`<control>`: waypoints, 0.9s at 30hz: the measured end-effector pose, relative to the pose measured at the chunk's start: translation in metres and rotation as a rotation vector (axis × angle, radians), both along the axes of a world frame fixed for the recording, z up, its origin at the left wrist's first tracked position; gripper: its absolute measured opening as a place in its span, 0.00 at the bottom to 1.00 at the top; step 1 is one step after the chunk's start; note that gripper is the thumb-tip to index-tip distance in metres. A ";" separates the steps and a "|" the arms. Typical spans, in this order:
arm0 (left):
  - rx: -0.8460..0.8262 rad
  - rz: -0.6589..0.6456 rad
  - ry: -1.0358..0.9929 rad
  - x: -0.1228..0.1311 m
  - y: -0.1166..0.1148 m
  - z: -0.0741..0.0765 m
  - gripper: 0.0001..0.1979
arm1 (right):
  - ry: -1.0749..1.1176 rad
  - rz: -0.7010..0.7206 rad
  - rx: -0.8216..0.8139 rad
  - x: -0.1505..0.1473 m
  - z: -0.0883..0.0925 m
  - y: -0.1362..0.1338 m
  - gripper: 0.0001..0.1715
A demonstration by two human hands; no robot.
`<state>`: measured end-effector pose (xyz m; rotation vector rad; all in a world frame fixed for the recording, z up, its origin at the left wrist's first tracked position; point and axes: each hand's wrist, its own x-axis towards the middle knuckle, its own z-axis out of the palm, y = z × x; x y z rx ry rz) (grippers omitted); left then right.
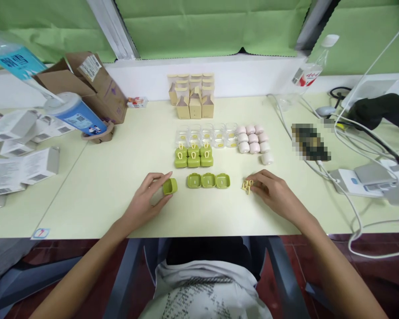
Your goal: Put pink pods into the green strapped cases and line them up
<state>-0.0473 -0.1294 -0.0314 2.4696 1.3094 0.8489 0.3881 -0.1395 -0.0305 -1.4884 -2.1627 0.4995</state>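
Observation:
My left hand (148, 199) pinches a small green tray (170, 186) between thumb and fingers, just above the pale table (106, 190). My right hand (273, 191) rests on the table with its fingertips closed on small yellow clips (247, 185). Between the hands, three empty green trays (208, 180) lie in a row. Behind them sit several green trays fitted with yellow clips (193, 156). A row of clear plastic cases (206, 134) stands farther back, with pink round caps (253, 141) to their right.
Small tan cartons (193, 96) are stacked at the back centre. An open cardboard box (86, 84), a blue-labelled canister (73, 113) and white boxes (23, 164) are at the left. A water bottle (310, 71), cables (359, 133), a blurred item (310, 141) and devices lie right.

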 end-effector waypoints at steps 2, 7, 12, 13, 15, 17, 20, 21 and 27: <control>-0.073 0.008 -0.148 0.005 0.002 0.007 0.25 | 0.010 0.004 0.004 -0.001 0.002 0.004 0.16; -0.058 -0.041 -0.513 0.028 0.030 0.023 0.24 | 0.043 -0.007 0.083 0.003 0.015 0.008 0.22; -0.169 -0.188 -0.750 0.062 0.073 0.034 0.28 | 0.419 -0.068 0.221 -0.028 0.042 0.040 0.19; -0.201 -0.227 -0.783 0.070 0.079 0.035 0.27 | 0.470 -0.022 0.244 -0.041 0.047 0.050 0.20; -0.286 -0.278 -0.885 0.083 0.087 0.035 0.27 | 0.476 0.075 0.335 -0.066 0.052 0.070 0.19; -0.418 -0.300 -1.004 0.090 0.089 0.032 0.28 | 0.482 0.142 0.437 -0.089 0.049 0.083 0.16; -0.608 -0.335 -1.102 0.089 0.086 0.026 0.31 | 0.530 0.130 0.495 -0.112 0.039 0.083 0.18; -0.642 -0.342 -1.104 0.087 0.084 0.024 0.32 | 0.553 0.120 0.498 -0.116 0.035 0.079 0.19; -0.630 -0.406 -1.036 0.081 0.079 0.020 0.28 | 0.552 0.187 0.742 -0.120 0.034 0.056 0.15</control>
